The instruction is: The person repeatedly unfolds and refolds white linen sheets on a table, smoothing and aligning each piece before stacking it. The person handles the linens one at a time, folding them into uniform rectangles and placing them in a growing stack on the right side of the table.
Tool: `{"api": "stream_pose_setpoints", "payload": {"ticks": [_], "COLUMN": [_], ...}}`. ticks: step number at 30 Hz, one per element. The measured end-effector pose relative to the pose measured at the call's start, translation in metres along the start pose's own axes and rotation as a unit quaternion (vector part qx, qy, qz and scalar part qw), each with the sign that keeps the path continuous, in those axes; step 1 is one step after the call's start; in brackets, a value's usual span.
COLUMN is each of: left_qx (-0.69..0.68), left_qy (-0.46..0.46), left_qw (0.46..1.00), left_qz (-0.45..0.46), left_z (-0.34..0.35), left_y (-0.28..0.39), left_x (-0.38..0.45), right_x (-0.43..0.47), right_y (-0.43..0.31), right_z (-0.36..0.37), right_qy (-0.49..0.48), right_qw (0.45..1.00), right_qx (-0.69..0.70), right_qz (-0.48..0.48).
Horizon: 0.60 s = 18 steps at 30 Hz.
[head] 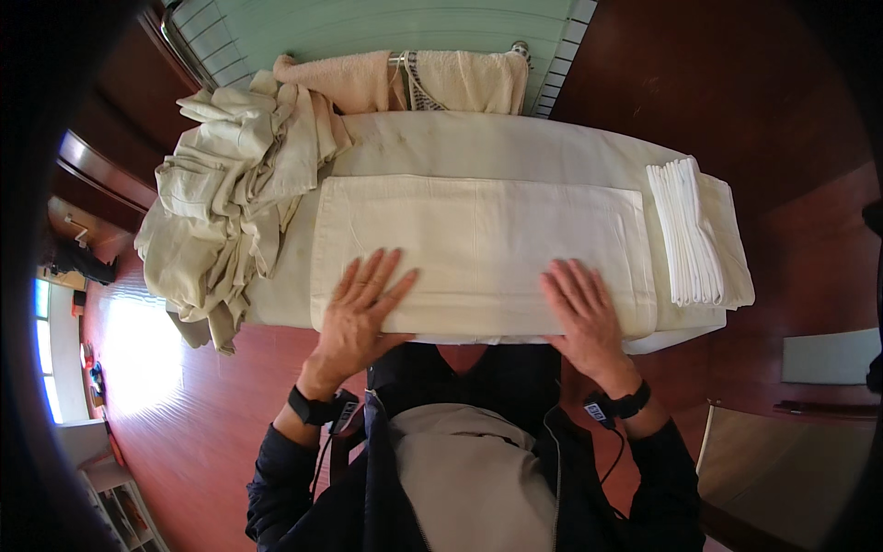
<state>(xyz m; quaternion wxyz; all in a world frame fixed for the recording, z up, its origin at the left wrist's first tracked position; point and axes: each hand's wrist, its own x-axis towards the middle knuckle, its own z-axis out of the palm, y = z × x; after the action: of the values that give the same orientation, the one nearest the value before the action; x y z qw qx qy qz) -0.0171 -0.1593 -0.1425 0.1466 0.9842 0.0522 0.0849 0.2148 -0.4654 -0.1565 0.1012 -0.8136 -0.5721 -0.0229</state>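
Note:
A cream fabric rectangle [476, 241], perhaps a folded cloth or pillowcase, lies flat across a padded board with a pale cover [497, 141]. Creases and stitched hems show along its edges. My left hand [359, 310] rests on its near left part, fingers spread. Near the right end, my right hand [583, 314] lies palm down with its fingers slightly apart. Neither hand grips anything. Left of the fabric is a crumpled heap of cream cloths [234, 186]. A neat stack of folded white cloths [693, 238] sits at the board's right end.
Behind the board, a pink towel [345, 79] and a cream towel [469, 79] hang on a metal rail before a pale green panel [400, 24]. Reddish flooring [227, 428] surrounds the board. A shelf unit [124, 510] stands at lower left. Cables hang from both wrist straps.

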Motion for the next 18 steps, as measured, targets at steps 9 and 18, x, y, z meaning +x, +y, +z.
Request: {"api": "stream_pose_setpoints", "payload": {"ticks": [9,18], "left_qx": [0.038,-0.449], "left_qy": [0.346,0.206], "left_qw": [0.92,0.827], "left_qz": [-0.18,-0.269], "left_z": [0.058,0.087], "left_y": [-0.051,-0.063], "left_x": [-0.101,-0.135], "right_x": [-0.096,-0.158], "right_y": [0.056,0.076], "right_z": [0.011,0.064], "right_qy": [0.182,0.306], "right_qw": [0.973,0.746], "right_qx": [-0.056,0.474], "right_qz": [0.126,0.353]}}
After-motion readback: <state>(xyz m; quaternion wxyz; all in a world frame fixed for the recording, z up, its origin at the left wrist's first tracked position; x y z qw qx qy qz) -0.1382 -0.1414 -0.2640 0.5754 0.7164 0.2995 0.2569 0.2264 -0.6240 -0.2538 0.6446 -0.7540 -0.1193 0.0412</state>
